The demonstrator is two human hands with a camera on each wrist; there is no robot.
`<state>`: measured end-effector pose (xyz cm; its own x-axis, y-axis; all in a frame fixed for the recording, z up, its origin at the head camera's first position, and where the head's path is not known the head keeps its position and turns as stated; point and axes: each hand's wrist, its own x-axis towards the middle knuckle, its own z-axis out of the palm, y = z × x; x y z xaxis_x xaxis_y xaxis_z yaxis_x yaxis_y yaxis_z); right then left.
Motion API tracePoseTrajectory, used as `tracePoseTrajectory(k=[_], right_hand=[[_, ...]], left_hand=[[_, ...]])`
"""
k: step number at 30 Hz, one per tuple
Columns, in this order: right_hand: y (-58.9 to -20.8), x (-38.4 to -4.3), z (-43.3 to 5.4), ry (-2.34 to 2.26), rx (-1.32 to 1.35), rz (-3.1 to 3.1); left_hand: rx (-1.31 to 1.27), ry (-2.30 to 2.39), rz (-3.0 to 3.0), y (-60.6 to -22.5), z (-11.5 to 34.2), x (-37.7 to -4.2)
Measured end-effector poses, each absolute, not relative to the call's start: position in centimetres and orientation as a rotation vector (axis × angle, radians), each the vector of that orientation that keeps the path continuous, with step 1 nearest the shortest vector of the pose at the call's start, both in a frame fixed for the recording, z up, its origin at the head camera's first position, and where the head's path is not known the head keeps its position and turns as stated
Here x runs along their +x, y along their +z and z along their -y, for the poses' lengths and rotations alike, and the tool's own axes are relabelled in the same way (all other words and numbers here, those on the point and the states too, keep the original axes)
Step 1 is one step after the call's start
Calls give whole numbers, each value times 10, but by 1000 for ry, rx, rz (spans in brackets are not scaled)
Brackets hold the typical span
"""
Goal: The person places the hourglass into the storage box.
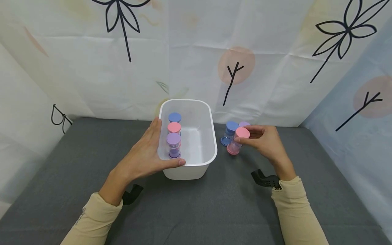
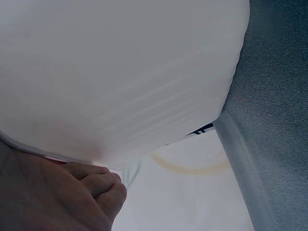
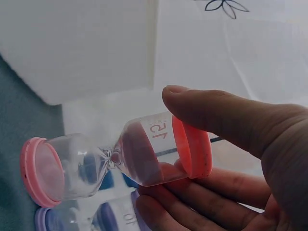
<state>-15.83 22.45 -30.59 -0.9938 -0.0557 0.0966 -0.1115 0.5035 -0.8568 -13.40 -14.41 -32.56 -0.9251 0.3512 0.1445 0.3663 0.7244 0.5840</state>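
Observation:
A white plastic bin [image 1: 185, 173] stands on the table, my left hand [image 1: 142, 153] gripping its near left corner, thumb over the front rim and fingers along the left side. Inside, a blue hourglass [image 1: 175, 117], a pink one [image 1: 174, 127] and a purple one [image 1: 174, 144] stand in a row by the left wall. Right of the bin, my right hand [image 1: 266, 141] pinches another pink hourglass [image 3: 144, 149] by its top cap. It leans; whether its base touches the table I cannot tell. Close behind it are a blue hourglass [image 1: 229, 131] and a partly hidden purple one [image 1: 244, 124].
Dark grey cloth covers the table [image 1: 183, 211]. A pale patterned curtain [image 1: 190, 61] hangs at the back, close behind the bin, with more fabric at both sides. Black straps [image 1: 266, 179] sit on both wrists.

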Motion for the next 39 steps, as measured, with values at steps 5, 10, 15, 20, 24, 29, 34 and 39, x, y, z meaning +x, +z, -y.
tracePoseTrajectory(k=[5, 10, 15, 20, 24, 29, 34, 39], right_hand=[[-296, -151, -223, 1577, 183, 2621], [-286, -142, -221, 1668, 208, 2533], [-278, -135, -217, 1817, 249, 2359], [-272, -129, -212, 1936, 372, 2157], [-267, -124, -206, 1993, 427, 2039], [-261, -116, -197, 1995, 473, 1968], [-257, -109, -188, 2032, 585, 1865], [-255, -103, -181, 2036, 638, 1810]], left_hand=[[-599, -990, 2898, -325, 144, -134], [-602, -988, 2902, -325, 144, -134], [-611, -994, 2893, -325, 145, -134], [-614, -991, 2893, -325, 145, -135], [-614, -984, 2894, -325, 145, -135], [-614, -988, 2892, -325, 145, -134], [-621, -996, 2880, -325, 145, -135], [-616, -994, 2884, -325, 144, -134]])
